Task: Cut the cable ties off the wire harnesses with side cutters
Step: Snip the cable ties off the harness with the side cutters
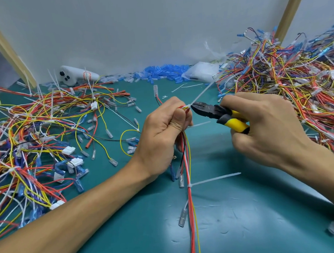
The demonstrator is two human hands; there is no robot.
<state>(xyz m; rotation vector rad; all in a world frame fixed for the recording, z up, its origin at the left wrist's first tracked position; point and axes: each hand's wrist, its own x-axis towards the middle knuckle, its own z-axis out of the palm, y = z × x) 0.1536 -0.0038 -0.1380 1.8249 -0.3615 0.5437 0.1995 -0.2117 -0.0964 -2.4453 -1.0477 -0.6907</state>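
While tight around side cutters [210,112], right hand [264,128]; left hand [162,132] tight around harness [190,195].

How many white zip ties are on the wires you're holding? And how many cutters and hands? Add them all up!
Cable ties on the held harness: 3 (that one at the cutter tips, one by the fingers, one lower down)
Side cutters: 1
Hands: 2 (left hand, right hand)
Total: 6
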